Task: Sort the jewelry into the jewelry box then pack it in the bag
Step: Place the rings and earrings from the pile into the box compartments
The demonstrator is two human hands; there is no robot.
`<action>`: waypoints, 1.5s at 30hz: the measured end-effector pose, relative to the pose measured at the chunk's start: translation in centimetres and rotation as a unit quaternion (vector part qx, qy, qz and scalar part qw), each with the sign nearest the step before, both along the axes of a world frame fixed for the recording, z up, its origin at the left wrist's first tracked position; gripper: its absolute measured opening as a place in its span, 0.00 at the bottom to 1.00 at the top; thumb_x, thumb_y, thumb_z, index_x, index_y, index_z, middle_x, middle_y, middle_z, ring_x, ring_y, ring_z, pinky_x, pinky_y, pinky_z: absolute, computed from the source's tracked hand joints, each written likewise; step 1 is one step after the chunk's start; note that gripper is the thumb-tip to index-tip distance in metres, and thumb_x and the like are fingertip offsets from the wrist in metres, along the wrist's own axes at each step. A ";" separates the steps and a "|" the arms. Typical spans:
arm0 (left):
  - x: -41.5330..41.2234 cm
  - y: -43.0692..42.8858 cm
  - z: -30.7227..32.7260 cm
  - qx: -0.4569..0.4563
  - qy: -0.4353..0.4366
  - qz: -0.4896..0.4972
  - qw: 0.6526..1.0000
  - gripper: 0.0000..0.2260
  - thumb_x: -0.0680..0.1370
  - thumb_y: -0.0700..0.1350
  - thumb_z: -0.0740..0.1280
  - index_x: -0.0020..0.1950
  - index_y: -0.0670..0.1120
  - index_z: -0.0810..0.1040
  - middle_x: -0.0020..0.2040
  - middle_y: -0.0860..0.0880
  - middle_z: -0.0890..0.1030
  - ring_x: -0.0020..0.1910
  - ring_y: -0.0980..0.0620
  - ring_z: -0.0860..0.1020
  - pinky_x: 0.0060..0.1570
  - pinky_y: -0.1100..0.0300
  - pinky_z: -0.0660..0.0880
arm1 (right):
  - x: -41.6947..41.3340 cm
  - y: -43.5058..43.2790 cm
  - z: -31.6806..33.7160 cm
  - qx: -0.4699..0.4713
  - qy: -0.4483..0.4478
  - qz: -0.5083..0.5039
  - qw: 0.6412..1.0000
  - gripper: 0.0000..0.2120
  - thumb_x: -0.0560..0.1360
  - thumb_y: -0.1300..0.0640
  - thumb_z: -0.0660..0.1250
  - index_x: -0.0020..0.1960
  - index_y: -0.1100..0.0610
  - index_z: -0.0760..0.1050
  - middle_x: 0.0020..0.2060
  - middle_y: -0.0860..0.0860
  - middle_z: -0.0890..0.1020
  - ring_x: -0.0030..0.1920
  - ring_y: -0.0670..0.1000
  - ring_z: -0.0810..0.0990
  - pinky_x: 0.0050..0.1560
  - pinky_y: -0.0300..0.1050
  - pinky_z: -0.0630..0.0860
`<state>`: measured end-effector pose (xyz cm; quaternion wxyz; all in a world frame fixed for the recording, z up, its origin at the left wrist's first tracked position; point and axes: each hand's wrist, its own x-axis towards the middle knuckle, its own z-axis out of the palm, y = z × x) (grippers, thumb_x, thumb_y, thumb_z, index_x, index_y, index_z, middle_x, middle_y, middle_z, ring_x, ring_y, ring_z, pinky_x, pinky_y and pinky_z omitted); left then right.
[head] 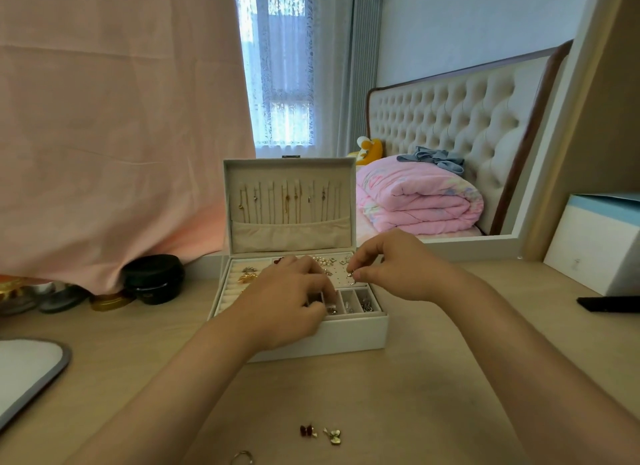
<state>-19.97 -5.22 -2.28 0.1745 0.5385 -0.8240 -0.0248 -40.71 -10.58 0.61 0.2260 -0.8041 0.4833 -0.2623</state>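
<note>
A white jewelry box stands open on the table, several necklaces hanging in its raised lid. My right hand pinches a small silver earring over the perforated earring panel at the box's back right. My left hand rests over the front small compartments, its fingers curled down into them; what they touch is hidden. On the table near me lie a dark red earring, a gold and white earring and a ring.
A black round case and small jars sit at the left under a pink cloth. A grey-edged white pad lies at the left edge. A white and blue box and a black object are at the right.
</note>
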 end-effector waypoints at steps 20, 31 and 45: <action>-1.2 -0.7 0.9 -0.001 -0.064 0.023 0.998 0.11 0.79 0.54 0.63 0.53 0.61 0.85 0.50 0.59 0.72 0.53 0.55 0.66 0.59 0.56 0.67 | 1.0 0.6 -0.3 -0.003 0.014 0.014 1.000 0.05 0.74 0.58 0.74 0.44 0.47 0.84 0.43 0.44 0.84 0.43 0.42 0.81 0.49 0.40 0.79; -1.5 -1.6 1.1 0.034 -0.008 0.041 0.999 0.05 0.75 0.56 0.72 0.45 0.57 0.84 0.49 0.59 0.78 0.54 0.56 0.71 0.55 0.56 0.71 | 0.9 0.5 -0.3 -0.014 0.012 0.002 1.000 0.06 0.75 0.58 0.73 0.46 0.47 0.84 0.43 0.42 0.83 0.45 0.40 0.80 0.47 0.35 0.76; -0.5 -1.1 1.0 0.119 0.250 0.031 0.960 0.01 0.77 0.47 0.74 0.47 0.52 0.85 0.39 0.54 0.86 0.38 0.61 0.82 0.49 0.60 0.80 | 0.6 0.3 -0.2 -0.040 0.001 -0.017 0.999 0.07 0.74 0.56 0.74 0.43 0.44 0.83 0.42 0.41 0.83 0.44 0.37 0.79 0.42 0.33 0.70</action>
